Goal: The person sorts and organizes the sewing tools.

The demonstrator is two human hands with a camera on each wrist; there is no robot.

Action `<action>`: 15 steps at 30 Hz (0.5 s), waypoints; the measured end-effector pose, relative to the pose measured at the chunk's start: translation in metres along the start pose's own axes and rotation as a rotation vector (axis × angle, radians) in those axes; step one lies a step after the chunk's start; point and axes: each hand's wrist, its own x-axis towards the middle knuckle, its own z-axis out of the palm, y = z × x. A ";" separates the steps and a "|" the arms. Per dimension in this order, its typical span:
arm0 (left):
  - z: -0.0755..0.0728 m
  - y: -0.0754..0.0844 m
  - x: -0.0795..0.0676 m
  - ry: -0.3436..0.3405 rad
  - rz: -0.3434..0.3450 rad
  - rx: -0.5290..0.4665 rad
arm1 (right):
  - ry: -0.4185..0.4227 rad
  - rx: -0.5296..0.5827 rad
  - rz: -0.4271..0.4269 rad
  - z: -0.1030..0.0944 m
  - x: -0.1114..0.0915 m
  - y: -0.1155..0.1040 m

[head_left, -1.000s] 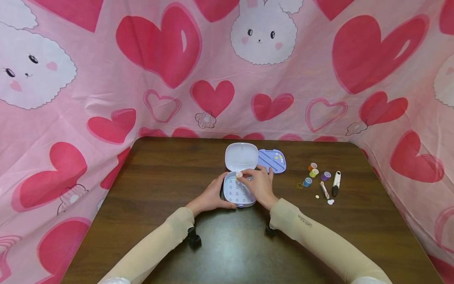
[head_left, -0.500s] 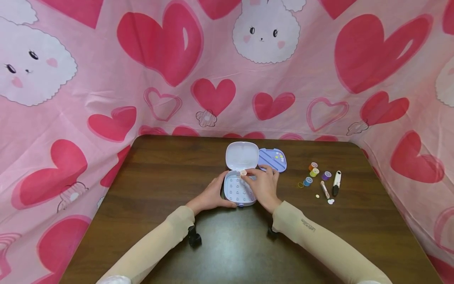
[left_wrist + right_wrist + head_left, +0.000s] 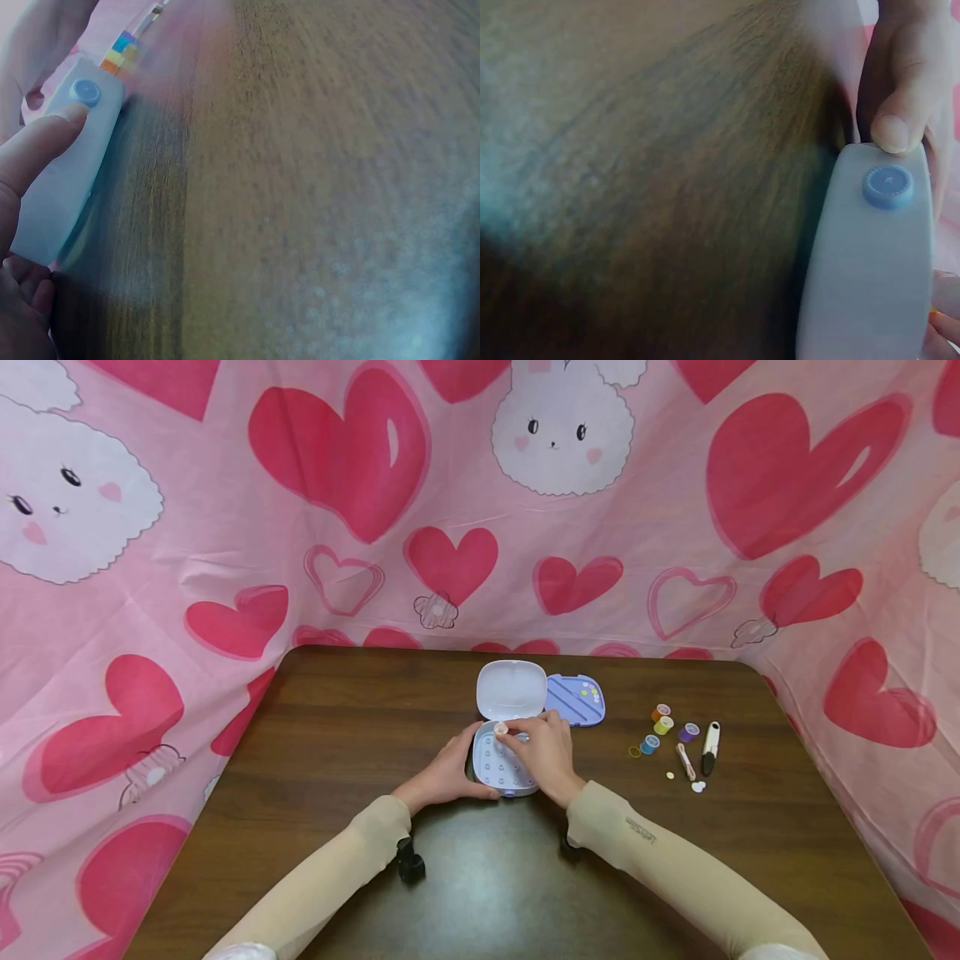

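Note:
A small sewing box with rows of pegs inside stands open on the table, its pale lid tipped back. My left hand grips its left side, thumb along the front wall. In the left wrist view that thumb lies beside the round blue button. Between the thumb and fingertips of my right hand is a cream thread spool, held over the back left pegs. The right hand hides the box's right part.
Behind the right hand lies a lavender tray insert with several buttons on it. Farther right are several thread spools, a thread bundle, a white-and-black tool and small white pieces. A pink curtain hangs behind the table.
My right hand has shifted a little right with the cream spool, then back left over the box's back left corner. The left hand keeps its grip on the box.

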 end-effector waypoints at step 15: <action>-0.001 0.001 0.000 -0.003 0.009 0.005 | -0.008 -0.079 -0.043 0.015 0.004 -0.004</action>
